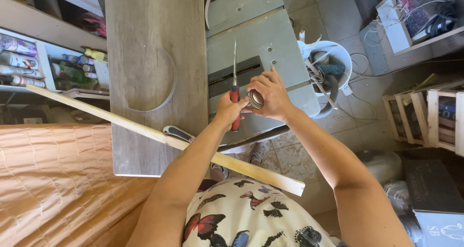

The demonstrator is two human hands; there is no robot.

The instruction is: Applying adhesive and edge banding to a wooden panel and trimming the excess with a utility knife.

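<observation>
1. Head view: left hand [227,108] closed around the red handle of a slim knife [235,78], narrow blade pointing away over the grey counter [270,44].
2. Right hand [270,95] just beside it, fingers [260,83] curled tight on a small round metal lid [255,99], held edge-on against the handle.
3. Both held above the counter's near edge, beside the dark slot.
4. Long wooden strip [145,131] lying slantwise across the grey board's [150,39] near corner; utility knife [178,132] touching it.
5. White bucket [338,58] just off the counter's right edge.
</observation>
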